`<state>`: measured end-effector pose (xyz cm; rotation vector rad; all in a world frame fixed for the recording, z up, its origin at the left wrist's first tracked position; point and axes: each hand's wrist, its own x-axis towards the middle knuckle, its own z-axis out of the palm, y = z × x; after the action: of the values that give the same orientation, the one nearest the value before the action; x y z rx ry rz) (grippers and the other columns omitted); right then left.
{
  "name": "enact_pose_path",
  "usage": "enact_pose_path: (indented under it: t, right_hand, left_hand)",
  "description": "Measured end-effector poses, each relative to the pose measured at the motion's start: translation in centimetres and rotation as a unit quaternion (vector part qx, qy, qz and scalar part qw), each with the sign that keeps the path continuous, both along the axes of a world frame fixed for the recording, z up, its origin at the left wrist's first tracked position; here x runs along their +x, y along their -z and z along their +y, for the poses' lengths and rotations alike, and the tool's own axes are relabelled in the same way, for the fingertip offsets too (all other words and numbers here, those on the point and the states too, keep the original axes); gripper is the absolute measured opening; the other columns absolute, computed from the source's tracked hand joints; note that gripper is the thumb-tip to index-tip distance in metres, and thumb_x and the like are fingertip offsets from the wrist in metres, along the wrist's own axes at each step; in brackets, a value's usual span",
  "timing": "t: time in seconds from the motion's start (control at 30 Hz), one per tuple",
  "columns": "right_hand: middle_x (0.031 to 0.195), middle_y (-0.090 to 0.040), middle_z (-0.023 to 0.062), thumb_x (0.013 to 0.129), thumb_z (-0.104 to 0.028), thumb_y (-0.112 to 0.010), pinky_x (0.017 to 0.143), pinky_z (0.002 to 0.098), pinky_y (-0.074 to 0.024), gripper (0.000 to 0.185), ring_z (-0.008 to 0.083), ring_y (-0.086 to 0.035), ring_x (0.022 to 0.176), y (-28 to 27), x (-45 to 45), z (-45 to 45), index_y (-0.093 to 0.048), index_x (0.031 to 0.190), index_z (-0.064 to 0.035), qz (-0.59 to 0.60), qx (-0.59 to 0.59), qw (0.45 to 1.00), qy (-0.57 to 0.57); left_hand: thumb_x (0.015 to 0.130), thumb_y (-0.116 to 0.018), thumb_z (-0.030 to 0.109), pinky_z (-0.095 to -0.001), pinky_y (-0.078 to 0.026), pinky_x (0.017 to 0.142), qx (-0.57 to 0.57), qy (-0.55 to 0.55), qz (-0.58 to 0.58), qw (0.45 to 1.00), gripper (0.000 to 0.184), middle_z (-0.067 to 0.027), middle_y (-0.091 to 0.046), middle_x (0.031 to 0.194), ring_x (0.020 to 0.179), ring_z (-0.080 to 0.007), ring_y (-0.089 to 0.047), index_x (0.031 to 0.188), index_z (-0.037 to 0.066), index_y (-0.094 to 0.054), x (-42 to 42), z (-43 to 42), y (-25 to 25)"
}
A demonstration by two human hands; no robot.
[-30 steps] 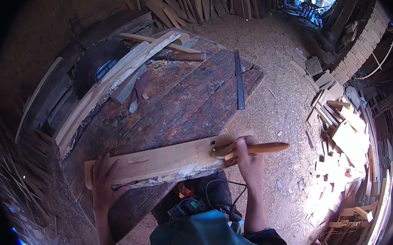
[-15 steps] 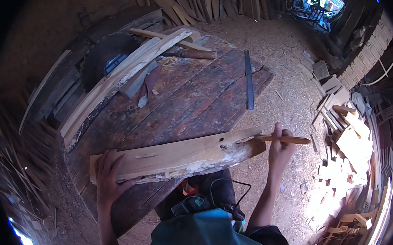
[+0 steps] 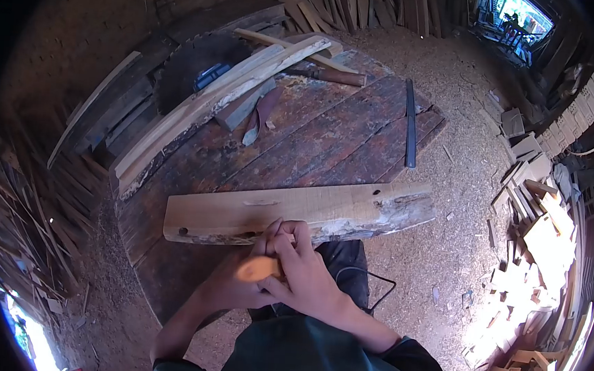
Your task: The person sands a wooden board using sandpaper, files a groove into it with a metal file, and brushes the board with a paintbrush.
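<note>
A long plank with one rough, bark-covered edge lies across the near side of the workbench, its right end past the bench edge. My left hand and my right hand are together at the plank's near edge, fingers closed round a wooden-handled tool. The rounded orange-brown handle end points up at me. My hands hide the tool's other end, so whether it touches the plank I cannot tell.
On the worn workbench lie a dark flat bar, a long bark-edged strip, and a wooden-handled implement. A circular saw blade stands at left. Scrap wood is piled at right.
My right hand has brought the tool from the plank's right end to its near edge. My left hand has left the plank's left end and joined it. The view has shifted.
</note>
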<state>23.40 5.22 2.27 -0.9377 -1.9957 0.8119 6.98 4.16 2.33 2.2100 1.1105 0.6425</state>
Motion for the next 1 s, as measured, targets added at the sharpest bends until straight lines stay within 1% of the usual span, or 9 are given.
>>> enact_pose_path:
  t: [0.13, 0.23, 0.33, 0.47, 0.57, 0.63, 0.7, 0.77, 1.0]
  right_hand:
    - [0.115, -0.041, 0.0146, 0.08, -0.019, -0.068, 0.071, 0.0276, -0.0489, 0.061, 0.0228, -0.057, 0.094, -1.5, 2.9, 1.4, -0.035, 0.13, -0.0035, 0.16, -0.151, 0.952, -0.212]
    - [0.114, -0.048, 0.0176, 0.08, -0.027, -0.066, 0.087, 0.0382, -0.0444, 0.054, 0.0286, -0.052, 0.107, -1.8, 8.6, 3.9, -0.044, 0.124, -0.0043, 0.019, 0.003, 0.998, -0.062]
    - [0.12, -0.045, 0.0203, 0.085, -0.036, -0.059, 0.09, 0.044, -0.04, 0.046, 0.0359, -0.047, 0.11, 0.6, 14.6, 6.0, -0.051, 0.117, -0.0028, -0.244, 0.094, 0.902, 0.344]
    - [0.111, -0.053, 0.0204, 0.089, -0.038, -0.053, 0.082, 0.0433, -0.0447, 0.045, 0.0334, -0.055, 0.1, 3.9, 17.9, 7.0, -0.053, 0.115, -0.0014, -0.205, 0.074, 0.815, 0.537]
    - [0.089, -0.062, 0.019, 0.091, -0.035, -0.051, 0.072, 0.0408, -0.0498, 0.041, 0.0269, -0.062, 0.08, 6.0, 18.8, 7.3, -0.055, 0.112, 0.0007, -0.068, -0.185, 0.88, 0.432]
    - [0.07, -0.061, 0.0122, 0.092, -0.031, -0.049, 0.045, 0.0287, -0.0479, 0.038, 0.0155, -0.06, 0.059, 6.1, 17.6, 7.1, -0.055, 0.107, 0.0032, 0.082, -0.209, 0.889, 0.398]
    - [0.067, -0.059, 0.0091, 0.092, -0.031, -0.049, 0.038, 0.0251, -0.0436, 0.037, 0.0128, -0.057, 0.052, 5.9, 18.0, 7.0, -0.056, 0.105, 0.0034, 0.07, -0.226, 0.892, 0.385]
    - [0.062, -0.058, 0.0081, 0.092, -0.03, -0.049, 0.037, 0.0254, -0.0421, 0.036, 0.0125, -0.055, 0.047, 5.8, 18.0, 6.9, -0.056, 0.102, 0.0036, 0.099, -0.224, 0.892, 0.38]
    - [0.056, -0.052, 0.0035, 0.093, -0.033, -0.048, 0.035, 0.0232, -0.0348, 0.037, 0.0085, -0.046, 0.04, 5.2, 17.5, 6.8, -0.058, 0.095, 0.003, 0.076, -0.234, 0.875, 0.418]
  left_hand:
    - [0.074, -0.055, 0.001, -0.0339, -0.045, 0.087, -0.229, -0.148, -0.267, 0.924, 0.038, -0.0074, -0.054, 0.105, 0.096, -0.0196, -0.057, 0.112, -0.001, -0.051, 0.1, -0.4, 0.8]
    - [0.075, -0.054, 0.0, -0.03, -0.044, 0.086, -0.308, -0.103, -0.581, 0.746, 0.034, -0.0065, -0.057, 0.097, 0.096, -0.0157, -0.056, 0.109, -0.001, -0.054, -3.7, -0.1, 1.1]
    - [0.078, -0.056, 0.003, -0.029, -0.045, 0.085, -0.078, -0.322, -0.492, 0.805, 0.03, -0.0086, -0.061, 0.093, 0.094, -0.0154, -0.057, 0.108, 0.0, -0.057, -3.8, 0.2, -2.6]
    - [0.08, -0.061, 0.009, -0.031, -0.048, 0.081, -0.111, -0.14, -0.229, 0.957, 0.025, -0.0095, -0.064, 0.097, 0.088, -0.0167, -0.06, 0.103, 0.001, -0.061, -0.7, 2.1, -4.4]
    - [0.081, -0.062, 0.011, -0.032, -0.05, 0.072, -0.015, 0.016, -0.156, 0.987, 0.022, -0.0131, -0.064, 0.098, 0.081, -0.0243, -0.063, 0.102, 0.004, -0.062, 5.9, 4.8, -2.5]
    - [0.081, -0.06, 0.011, -0.0331, -0.05, 0.069, 0.016, 0.033, -0.108, 0.993, 0.021, -0.0153, -0.064, 0.095, 0.079, -0.0279, -0.063, 0.101, 0.004, -0.062, 8.4, 5.9, -2.0]
    - [0.082, -0.06, 0.01, -0.0327, -0.05, 0.068, -0.013, 0.058, -0.043, 0.997, 0.021, -0.0168, -0.064, 0.095, 0.078, -0.0267, -0.064, 0.102, 0.004, -0.062, 9.8, 6.6, -2.0]
    - [0.081, -0.061, 0.008, -0.0308, -0.05, 0.069, -0.1, 0.079, 0.041, 0.991, 0.024, -0.0174, -0.063, 0.095, 0.077, -0.0208, -0.065, 0.105, 0.004, -0.063, 10.3, 7.0, -2.1]
    - [0.084, -0.061, 0.02, -0.0254, -0.048, 0.064, -0.139, 0.072, -0.077, 0.985, 0.028, -0.0077, -0.065, 0.082, 0.07, -0.0123, -0.061, 0.11, 0.009, -0.063, 8.4, 7.3, -1.3]
